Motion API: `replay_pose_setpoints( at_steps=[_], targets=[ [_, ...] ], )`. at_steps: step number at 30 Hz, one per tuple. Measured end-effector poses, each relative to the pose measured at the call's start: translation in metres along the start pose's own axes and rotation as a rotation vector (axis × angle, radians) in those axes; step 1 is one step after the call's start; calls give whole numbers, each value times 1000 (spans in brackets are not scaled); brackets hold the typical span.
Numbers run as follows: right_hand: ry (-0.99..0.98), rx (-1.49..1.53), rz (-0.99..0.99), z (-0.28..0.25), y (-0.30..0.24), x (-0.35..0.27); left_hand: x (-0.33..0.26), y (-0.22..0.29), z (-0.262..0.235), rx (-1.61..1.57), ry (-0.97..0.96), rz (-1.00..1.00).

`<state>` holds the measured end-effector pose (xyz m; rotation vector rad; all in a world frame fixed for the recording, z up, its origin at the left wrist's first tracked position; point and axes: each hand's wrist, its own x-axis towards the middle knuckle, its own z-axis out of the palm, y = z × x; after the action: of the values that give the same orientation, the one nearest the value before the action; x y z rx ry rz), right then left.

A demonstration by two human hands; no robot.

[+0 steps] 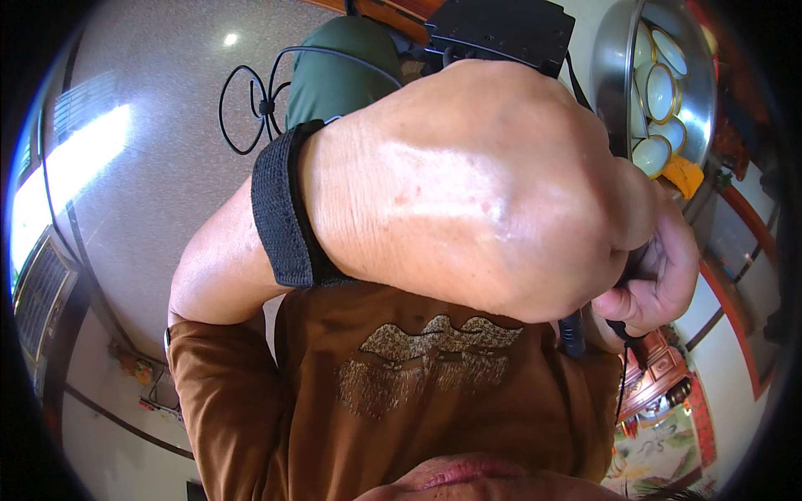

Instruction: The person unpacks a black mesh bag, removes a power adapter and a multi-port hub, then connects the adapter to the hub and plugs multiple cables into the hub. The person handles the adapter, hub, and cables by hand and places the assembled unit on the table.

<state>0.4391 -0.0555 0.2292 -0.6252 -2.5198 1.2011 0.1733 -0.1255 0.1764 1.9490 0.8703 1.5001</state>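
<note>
Black elastic wrist strap (pixel 280 209) wraps the left hand (pixel 468 188), which fills the middle of the view, raised close to the camera with its back showing; whether its grip is open or closed cannot be told. Just right of it, touching, the right hand (pixel 660 271) has its grip closed on a thin black cable (pixel 625 351) that hangs down past the brown shirt (pixel 418 409). Beyond, a steel basin (pixel 614 58) holds white bowls (pixel 660 92).

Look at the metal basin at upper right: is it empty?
No, the metal basin holds several pale bowls with gold rims.
</note>
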Motion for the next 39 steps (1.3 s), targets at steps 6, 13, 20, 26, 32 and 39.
replay_pose_setpoints(
  at_steps=[6, 13, 20, 26, 32, 39],
  targets=[
    [-87, -9, 15, -2, -5, 9, 2, -4, -5, -8, -137, 150],
    [-6, -87, -27, 7, 5, 3, 3, -19, 4, 5, -158, 258],
    [126, 200, 154, 17, 10, -11, 1, -15, 9, 34, -151, 141],
    [142, 530, 318, 28, 20, -15, 2, -12, 7, -146, -56, -108],
    [200, 828, 335, 34, 24, -12, 3, -17, 2, -290, -47, -145],
    [212, 801, 347, 34, 23, -11, 2, -24, 7, -157, 96, -42]
  ],
)
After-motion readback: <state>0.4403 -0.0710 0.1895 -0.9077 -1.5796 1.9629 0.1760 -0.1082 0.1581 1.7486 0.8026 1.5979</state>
